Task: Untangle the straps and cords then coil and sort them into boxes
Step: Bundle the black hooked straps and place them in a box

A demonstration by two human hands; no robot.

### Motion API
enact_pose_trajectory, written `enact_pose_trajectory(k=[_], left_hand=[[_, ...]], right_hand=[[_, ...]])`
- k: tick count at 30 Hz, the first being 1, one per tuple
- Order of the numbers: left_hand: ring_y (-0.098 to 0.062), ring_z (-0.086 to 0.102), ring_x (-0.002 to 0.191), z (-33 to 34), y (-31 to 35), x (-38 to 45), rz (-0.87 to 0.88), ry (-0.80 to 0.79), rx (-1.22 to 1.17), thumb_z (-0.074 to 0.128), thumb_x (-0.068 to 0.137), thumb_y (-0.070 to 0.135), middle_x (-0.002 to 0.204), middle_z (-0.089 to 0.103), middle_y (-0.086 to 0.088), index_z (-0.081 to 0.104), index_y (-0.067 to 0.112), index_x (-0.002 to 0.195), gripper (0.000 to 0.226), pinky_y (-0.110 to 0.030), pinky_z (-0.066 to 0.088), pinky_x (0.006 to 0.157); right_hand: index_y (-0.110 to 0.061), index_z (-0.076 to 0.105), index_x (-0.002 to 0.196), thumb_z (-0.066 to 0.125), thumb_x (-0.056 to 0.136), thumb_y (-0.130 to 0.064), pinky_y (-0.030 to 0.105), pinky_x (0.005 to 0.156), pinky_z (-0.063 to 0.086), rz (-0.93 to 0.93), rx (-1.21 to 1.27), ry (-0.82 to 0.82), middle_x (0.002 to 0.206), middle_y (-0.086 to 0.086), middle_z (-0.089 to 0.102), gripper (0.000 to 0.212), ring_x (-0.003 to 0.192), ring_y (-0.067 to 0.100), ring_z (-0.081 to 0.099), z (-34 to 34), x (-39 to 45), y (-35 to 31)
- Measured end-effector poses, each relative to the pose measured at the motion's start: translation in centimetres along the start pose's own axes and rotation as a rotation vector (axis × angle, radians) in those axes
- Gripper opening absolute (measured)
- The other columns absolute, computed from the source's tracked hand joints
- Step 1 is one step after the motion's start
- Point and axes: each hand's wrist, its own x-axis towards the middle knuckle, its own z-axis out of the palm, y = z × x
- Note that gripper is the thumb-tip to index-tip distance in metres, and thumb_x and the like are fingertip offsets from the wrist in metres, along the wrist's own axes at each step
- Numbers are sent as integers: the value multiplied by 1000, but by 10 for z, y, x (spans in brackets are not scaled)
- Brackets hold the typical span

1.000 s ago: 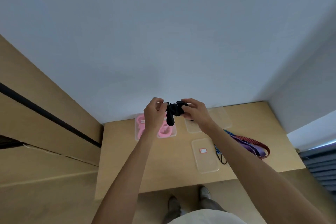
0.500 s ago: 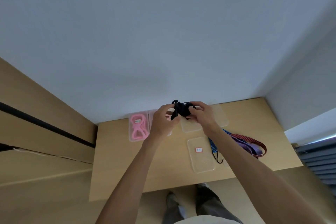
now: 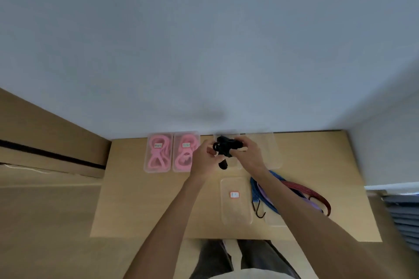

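A bundled black strap [image 3: 225,150] hangs in the air above the back of the wooden table [image 3: 140,206]. My left hand [image 3: 204,161] pinches its left side and my right hand [image 3: 247,154] grips its right side. One short end of the strap dangles below the bundle. Two clear boxes [image 3: 158,153] [image 3: 185,154] at the back left each hold a coiled pink cord. A tangle of blue, red and purple cords [image 3: 292,195] with a black hook lies to the right, partly under my right forearm.
A clear lid with a red label [image 3: 235,201] lies near the table's front edge. More clear boxes [image 3: 269,154] stand against the grey wall behind my hands. Wooden panels rise at the left, and my legs show below the table edge.
Both hands have kept working the black strap bundle, lowering slightly, and a short end now hangs below it. The view has shifted, bringing both pink boxes into sight.
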Motion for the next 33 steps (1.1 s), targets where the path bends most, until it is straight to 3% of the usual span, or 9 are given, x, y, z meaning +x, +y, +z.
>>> enact_pose_trajectory(k=[2,4,7,9,13,17,19,26,33], left_hand=[[-9,58,70,11,-8,10,-34,7,16,80,74,4,75,60,5,58,22,98,37,-15,44,60],[-10,60,71,21,-17,22,-45,1,37,81,74,6,76,62,6,58,21,98,36,-11,44,59],[-17,63,74,32,-33,42,-51,4,51,83,74,9,77,65,4,58,19,95,34,-25,50,66],[-21,64,73,38,-43,55,-35,6,89,84,74,13,77,66,-1,59,12,96,33,-35,51,67],[-13,59,72,46,-60,69,28,-22,261,81,80,24,85,65,3,60,6,100,33,-21,41,57],[-26,62,82,47,-75,73,98,-53,502,73,83,18,105,60,-9,61,7,107,29,-38,51,67],[-26,61,83,47,-75,73,125,-79,577,72,84,16,106,58,-10,61,7,108,29,-37,50,66],[-26,63,87,43,-76,69,169,-133,718,71,85,20,106,59,-8,61,10,114,32,-34,46,66],[-26,57,55,43,-79,64,226,-107,714,87,57,10,78,59,-8,66,10,89,39,-27,35,46]], right_hand=[[-20,67,111,75,78,-4,7,74,43,12,-54,-1,102,-5,68,38,101,11,61,2,11,13],[-18,67,114,73,78,-3,10,76,46,28,-96,1,104,-4,67,39,100,15,63,5,23,25],[-18,68,113,69,77,2,30,86,56,36,-125,29,100,-7,65,41,95,19,66,13,41,37],[-17,69,113,65,76,6,33,88,56,-7,-169,63,98,-7,65,44,94,18,64,19,52,42],[-19,64,114,64,75,4,38,82,57,-36,-268,96,98,0,69,45,91,21,66,35,65,61],[-13,62,112,72,75,-1,40,75,55,-19,-382,107,98,7,71,41,87,26,66,46,65,78],[-9,62,111,74,74,-1,42,75,55,-48,-427,108,99,9,70,40,87,27,64,46,63,82],[-6,67,107,77,67,-1,26,64,43,-178,-534,121,93,7,68,41,76,24,61,39,57,88],[-4,67,106,76,67,3,31,63,49,-284,-513,137,92,8,64,41,75,22,58,35,45,89]])
